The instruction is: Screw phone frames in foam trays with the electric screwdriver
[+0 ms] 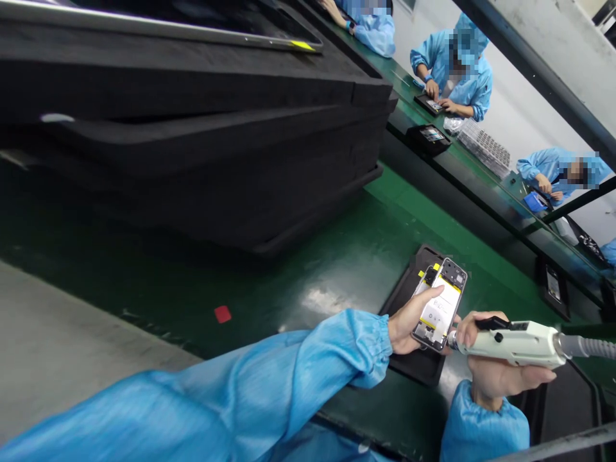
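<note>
An opened phone (441, 305) with a white battery and yellow strips is gripped by my left hand (409, 321), thumb over its left edge. My right hand (495, 366) is wrapped round a pale green handheld tool (517, 343) with a black lever and a ribbed grey hose (594, 347). The tool's tip is close to the phone's lower right edge; whether they touch I cannot tell. Beneath the phone lies a black foam tray (404, 282) holding another phone (423, 282), partly hidden by the first.
A tall stack of black foam trays (216, 147) fills the upper left, a device (192, 25) on top. A red square (222, 314) lies on the green bench (279, 289). People in blue work at a far bench (481, 157). A dark tray (568, 410) is at lower right.
</note>
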`<action>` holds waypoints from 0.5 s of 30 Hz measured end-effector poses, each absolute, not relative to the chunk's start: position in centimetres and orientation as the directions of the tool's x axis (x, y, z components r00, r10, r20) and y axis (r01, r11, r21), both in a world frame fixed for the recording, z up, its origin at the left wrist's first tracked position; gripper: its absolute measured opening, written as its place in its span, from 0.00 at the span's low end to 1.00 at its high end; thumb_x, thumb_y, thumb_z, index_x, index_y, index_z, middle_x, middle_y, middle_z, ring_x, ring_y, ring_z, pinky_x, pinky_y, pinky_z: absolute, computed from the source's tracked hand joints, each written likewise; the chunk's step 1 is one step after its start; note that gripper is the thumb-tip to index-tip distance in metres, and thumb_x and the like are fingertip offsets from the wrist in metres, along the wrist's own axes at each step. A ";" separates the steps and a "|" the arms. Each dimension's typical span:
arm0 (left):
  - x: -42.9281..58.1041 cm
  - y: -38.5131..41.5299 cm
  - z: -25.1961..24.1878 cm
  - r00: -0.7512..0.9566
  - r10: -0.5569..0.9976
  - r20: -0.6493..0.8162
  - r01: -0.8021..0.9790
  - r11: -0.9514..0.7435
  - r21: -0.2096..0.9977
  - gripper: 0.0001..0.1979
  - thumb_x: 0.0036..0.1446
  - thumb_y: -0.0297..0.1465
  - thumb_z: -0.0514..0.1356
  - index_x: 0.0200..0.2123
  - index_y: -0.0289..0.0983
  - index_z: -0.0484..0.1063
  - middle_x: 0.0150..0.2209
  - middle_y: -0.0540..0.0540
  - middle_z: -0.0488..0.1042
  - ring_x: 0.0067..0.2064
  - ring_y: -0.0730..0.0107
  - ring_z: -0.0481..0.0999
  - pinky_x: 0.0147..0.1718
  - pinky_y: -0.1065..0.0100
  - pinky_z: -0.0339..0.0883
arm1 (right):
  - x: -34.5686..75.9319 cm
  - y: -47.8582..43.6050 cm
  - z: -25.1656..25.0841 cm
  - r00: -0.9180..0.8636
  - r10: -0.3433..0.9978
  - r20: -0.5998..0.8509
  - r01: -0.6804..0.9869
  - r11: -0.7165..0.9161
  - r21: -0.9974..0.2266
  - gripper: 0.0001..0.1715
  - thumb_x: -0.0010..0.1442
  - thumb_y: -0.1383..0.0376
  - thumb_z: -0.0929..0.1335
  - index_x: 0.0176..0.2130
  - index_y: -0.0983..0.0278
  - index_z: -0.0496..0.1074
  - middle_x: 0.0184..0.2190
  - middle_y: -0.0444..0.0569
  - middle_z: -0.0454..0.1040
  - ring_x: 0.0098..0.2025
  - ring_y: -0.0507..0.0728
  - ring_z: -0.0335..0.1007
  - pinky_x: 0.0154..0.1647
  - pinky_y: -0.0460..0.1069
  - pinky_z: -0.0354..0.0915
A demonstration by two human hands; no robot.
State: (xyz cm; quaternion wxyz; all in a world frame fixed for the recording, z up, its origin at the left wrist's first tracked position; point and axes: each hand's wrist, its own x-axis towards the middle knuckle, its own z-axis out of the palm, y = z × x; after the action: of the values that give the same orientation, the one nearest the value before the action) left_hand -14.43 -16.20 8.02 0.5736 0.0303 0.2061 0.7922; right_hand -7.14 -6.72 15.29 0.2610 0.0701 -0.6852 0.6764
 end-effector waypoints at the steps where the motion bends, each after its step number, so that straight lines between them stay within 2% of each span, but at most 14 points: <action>1: -14.5 -16.2 8.0 -0.335 0.924 -0.185 -0.897 -0.253 0.362 0.33 0.51 0.56 0.55 0.34 0.27 0.72 0.29 0.34 0.75 0.31 0.57 0.75 0.34 0.59 0.69 | -7.1 -6.9 15.3 -0.856 0.262 0.447 -0.459 0.015 -0.888 0.47 0.48 0.27 0.52 0.38 0.61 0.70 0.18 0.44 0.64 0.18 0.55 0.59 0.20 0.51 0.57; 5: -14.5 -16.2 8.0 -0.320 0.931 -0.176 -0.899 -0.240 0.366 0.33 0.50 0.56 0.55 0.35 0.28 0.73 0.28 0.34 0.75 0.30 0.57 0.75 0.33 0.60 0.69 | -7.1 -7.0 15.4 -0.879 0.221 0.423 -0.448 -0.077 -0.891 0.45 0.47 0.28 0.56 0.36 0.62 0.73 0.18 0.45 0.66 0.18 0.56 0.60 0.20 0.51 0.58; 9: -14.4 -16.3 8.0 -0.328 0.926 -0.186 -0.894 -0.240 0.379 0.33 0.50 0.55 0.55 0.35 0.27 0.73 0.29 0.33 0.75 0.29 0.58 0.75 0.31 0.61 0.68 | -6.9 -6.7 15.1 -0.882 0.247 0.400 -0.430 -0.081 -0.899 0.48 0.45 0.27 0.57 0.37 0.62 0.74 0.18 0.45 0.66 0.18 0.55 0.60 0.19 0.50 0.57; 12: -14.5 -16.3 8.1 -0.329 0.924 -0.197 -0.895 -0.239 0.376 0.32 0.51 0.55 0.55 0.35 0.27 0.73 0.28 0.33 0.75 0.29 0.58 0.75 0.31 0.61 0.69 | -6.9 -6.7 14.9 -0.898 0.236 0.372 -0.407 -0.120 -0.905 0.48 0.43 0.26 0.56 0.35 0.62 0.73 0.19 0.46 0.67 0.18 0.55 0.60 0.17 0.50 0.57; 15: -14.4 -16.4 8.5 -0.324 0.926 -0.195 -0.899 -0.237 0.369 0.32 0.52 0.55 0.55 0.34 0.27 0.73 0.28 0.34 0.75 0.31 0.56 0.76 0.32 0.61 0.70 | -6.9 -6.9 15.3 -0.895 0.235 0.380 -0.413 -0.113 -0.904 0.47 0.45 0.27 0.55 0.37 0.61 0.73 0.19 0.46 0.66 0.18 0.56 0.59 0.16 0.50 0.56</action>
State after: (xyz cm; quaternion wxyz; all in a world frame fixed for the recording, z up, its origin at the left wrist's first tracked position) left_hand -14.44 -16.42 8.47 0.5806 0.0317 0.2113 0.7857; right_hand -6.87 -6.91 15.28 0.2181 0.0710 -0.6292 0.7426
